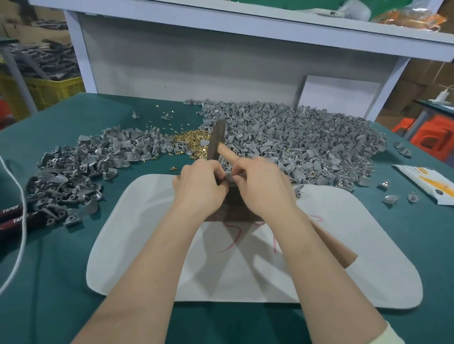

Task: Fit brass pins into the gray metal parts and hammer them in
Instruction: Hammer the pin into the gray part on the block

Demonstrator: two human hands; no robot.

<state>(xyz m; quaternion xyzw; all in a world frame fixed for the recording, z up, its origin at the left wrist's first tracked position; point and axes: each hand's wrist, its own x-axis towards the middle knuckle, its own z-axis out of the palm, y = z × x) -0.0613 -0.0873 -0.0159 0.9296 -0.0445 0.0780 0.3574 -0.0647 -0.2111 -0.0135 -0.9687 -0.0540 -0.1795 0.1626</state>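
Two heaps of gray metal parts (301,141) cover the green surface (57,281), brass pins (193,141) between them. Above the white mat (373,271), the right hand (261,189) grips the hammer (218,139); its fingers and those of the left hand (199,186) pinch one gray part (228,177).

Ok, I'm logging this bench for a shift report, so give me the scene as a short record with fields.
surface: green table with a white mat
left hand: pinches a small gray part, mostly hidden
right hand: holds the hammer, handle under the palm
brass pins: loose heap beyond the hands
loose stock: left pile and larger right pile of gray pieces
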